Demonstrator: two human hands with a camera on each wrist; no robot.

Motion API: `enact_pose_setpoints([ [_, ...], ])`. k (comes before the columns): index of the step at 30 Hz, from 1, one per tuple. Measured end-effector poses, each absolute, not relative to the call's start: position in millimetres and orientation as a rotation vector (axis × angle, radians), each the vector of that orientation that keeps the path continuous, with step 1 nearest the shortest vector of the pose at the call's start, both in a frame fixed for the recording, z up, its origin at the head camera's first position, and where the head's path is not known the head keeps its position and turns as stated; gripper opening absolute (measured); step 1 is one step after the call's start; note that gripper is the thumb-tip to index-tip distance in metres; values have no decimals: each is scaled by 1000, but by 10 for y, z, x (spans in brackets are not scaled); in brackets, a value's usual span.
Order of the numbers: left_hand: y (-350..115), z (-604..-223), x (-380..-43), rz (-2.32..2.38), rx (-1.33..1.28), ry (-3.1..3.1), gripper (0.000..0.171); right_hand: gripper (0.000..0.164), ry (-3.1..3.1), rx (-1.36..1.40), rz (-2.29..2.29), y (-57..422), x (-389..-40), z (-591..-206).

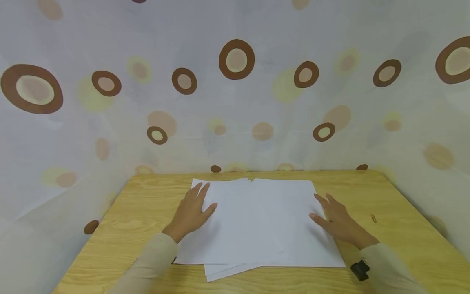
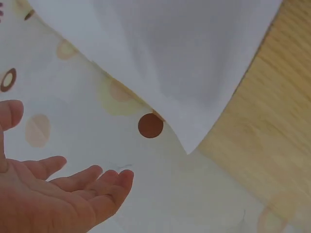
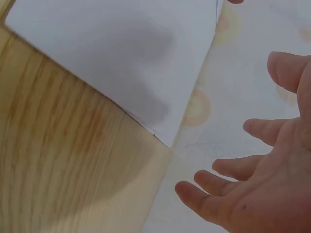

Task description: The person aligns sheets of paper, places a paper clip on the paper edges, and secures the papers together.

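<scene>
White sheets of paper [image 1: 253,224] lie spread over the middle of the wooden table, overlapping, with lower sheets poking out at the front edge. Over their left side is my left hand [image 1: 192,212], fingers extended and thumb apart. My right hand [image 1: 335,220] is at the right edge of the paper, its fingers spread and holding nothing. In the left wrist view a paper corner [image 2: 189,141] lies beyond the left hand [image 2: 63,199], with a gap between them. The right wrist view has another paper corner [image 3: 165,131] apart from the right hand [image 3: 262,179].
An orange paper clip [image 1: 373,218] lies on the table [image 1: 396,245] to the right of the paper. A pale curtain-like sheet with brown and yellow circles [image 1: 236,122] surrounds the table at the back and both sides. A dark object [image 1: 360,270] is at the right sleeve.
</scene>
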State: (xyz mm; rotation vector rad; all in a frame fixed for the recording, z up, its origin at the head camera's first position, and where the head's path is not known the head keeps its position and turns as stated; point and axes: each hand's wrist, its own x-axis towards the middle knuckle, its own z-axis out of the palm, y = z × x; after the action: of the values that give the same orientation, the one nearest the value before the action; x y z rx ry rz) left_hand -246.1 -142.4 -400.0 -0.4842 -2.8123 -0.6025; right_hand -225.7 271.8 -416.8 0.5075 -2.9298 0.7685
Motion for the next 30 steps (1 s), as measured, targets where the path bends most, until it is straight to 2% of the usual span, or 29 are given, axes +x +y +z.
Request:
enact_pose_setpoints([
  [10,-1655,-4144,-2575,-1021,-212,-2975,73,74,-3048,383,1017,2889,-2270,-4187],
  [16,-1761,-4199,-2533,-1172,-91,-3031,77,73,-3105,270,1142,2863,-2291,-4212],
  [30,-1781,-4204,-2430,-1254,-67,-3055,82,69,-3117,202,1256,2793,-2305,-4227],
])
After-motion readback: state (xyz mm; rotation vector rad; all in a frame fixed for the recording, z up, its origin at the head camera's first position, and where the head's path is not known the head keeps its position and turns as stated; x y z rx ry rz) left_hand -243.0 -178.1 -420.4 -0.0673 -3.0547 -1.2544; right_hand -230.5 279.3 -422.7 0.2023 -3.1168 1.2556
